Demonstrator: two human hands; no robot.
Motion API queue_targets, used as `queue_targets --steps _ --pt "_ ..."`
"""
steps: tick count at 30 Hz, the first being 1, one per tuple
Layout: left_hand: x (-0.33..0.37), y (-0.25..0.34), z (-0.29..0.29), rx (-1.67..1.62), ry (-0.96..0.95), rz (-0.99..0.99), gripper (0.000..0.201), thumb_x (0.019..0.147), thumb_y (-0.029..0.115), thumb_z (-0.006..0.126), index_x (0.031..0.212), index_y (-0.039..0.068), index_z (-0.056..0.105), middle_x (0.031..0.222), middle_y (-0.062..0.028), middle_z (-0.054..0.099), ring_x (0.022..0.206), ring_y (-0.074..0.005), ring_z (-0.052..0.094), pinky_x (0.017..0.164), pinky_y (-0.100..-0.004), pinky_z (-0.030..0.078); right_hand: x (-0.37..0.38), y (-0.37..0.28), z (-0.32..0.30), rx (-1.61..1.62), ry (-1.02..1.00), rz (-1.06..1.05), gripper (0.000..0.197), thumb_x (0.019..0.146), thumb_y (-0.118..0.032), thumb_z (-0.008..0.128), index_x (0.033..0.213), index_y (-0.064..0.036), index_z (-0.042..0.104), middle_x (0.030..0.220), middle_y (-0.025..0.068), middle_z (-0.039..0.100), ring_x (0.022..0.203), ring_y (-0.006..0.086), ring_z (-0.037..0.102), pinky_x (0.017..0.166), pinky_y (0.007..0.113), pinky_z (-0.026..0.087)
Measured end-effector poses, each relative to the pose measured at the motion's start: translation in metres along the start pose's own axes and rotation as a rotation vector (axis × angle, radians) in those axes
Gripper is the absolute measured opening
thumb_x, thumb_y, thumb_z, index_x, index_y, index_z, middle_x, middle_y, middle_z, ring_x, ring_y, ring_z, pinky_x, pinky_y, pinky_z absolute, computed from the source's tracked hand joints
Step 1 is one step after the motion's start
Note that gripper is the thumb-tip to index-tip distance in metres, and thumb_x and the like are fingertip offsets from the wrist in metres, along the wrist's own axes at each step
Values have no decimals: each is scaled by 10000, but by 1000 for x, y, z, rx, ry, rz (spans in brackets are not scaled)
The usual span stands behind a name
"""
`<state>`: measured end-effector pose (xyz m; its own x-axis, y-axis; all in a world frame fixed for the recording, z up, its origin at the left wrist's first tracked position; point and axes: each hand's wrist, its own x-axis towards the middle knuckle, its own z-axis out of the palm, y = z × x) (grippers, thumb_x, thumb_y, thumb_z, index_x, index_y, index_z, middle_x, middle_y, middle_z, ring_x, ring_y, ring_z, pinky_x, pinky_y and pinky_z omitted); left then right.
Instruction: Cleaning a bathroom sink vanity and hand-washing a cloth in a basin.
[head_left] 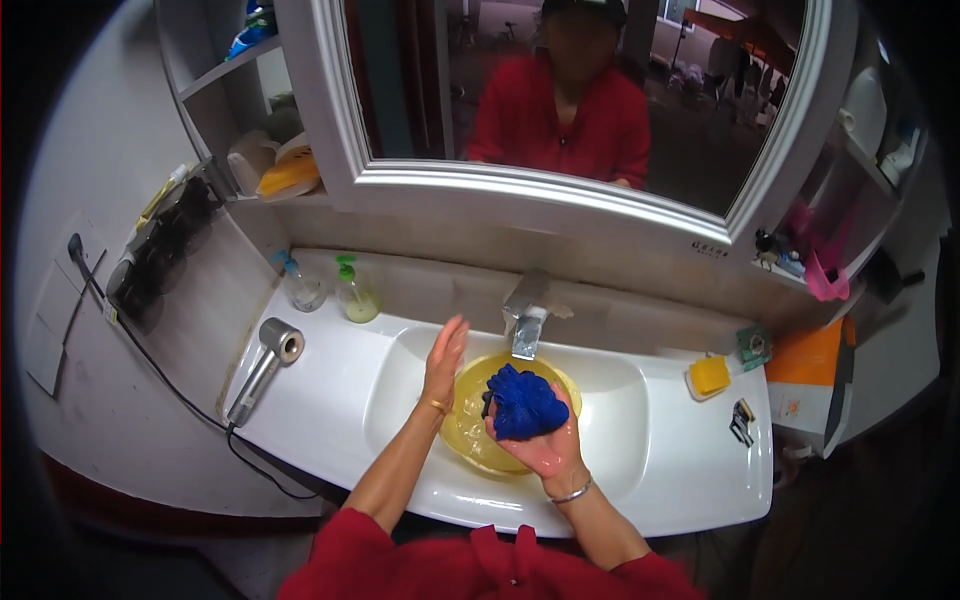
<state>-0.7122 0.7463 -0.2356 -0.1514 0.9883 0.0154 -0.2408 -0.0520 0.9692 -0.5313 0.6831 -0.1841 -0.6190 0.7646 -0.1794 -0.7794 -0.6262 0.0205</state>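
A yellow basin with water in it stands in the white sink, under the faucet. Over the basin, my right hand is turned palm up with a ruffled, bunched blue bath puff resting in it, fingers curled beneath and partly hidden. A small dark bit shows at the puff's left side. My left hand is raised at the basin's left rim, empty, its fingers stretched out and side by side.
A hair dryer with a black cord lies on the left counter, near two pump bottles. To the right are a yellow sponge on a dish and small dark items. A framed mirror hangs above, between shelves.
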Motion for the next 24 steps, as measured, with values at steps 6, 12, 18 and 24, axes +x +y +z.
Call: queue_targets --steps 6,12,18,24 --pt "-44 -57 3 -1038 -244 -346 833 755 667 483 1384 173 247 1354 -139 356 1254 -314 326 1006 -505 291 -5 15 -3 352 -180 148 659 795 -414 554 1292 -32 349 1109 89 492 1000 221 505 881 430 406" --pt "-26 -64 5 -914 -238 -433 350 751 418 672 914 117 596 949 -124 597 885 -258 591 769 -418 508 -12 17 -44 174 28 370 470 795 -417 590 1163 -143 488 1031 89 532 861 193 538 630 336 473" --pt "5 -49 0 -296 -271 -484 183 730 127 723 769 106 546 712 -6 561 646 -121 575 572 -278 507 7 -1 -56 -1016 289 285 456 744 -351 692 1046 -61 510 828 28 572 650 129 552 498 292 455" --pt "11 -48 20 536 -152 -157 315 605 119 812 743 93 531 676 18 518 614 -75 515 568 -214 457 37 -25 -100 -1808 57 43 573 730 -359 707 1132 -18 484 952 74 588 808 154 585 713 275 480"
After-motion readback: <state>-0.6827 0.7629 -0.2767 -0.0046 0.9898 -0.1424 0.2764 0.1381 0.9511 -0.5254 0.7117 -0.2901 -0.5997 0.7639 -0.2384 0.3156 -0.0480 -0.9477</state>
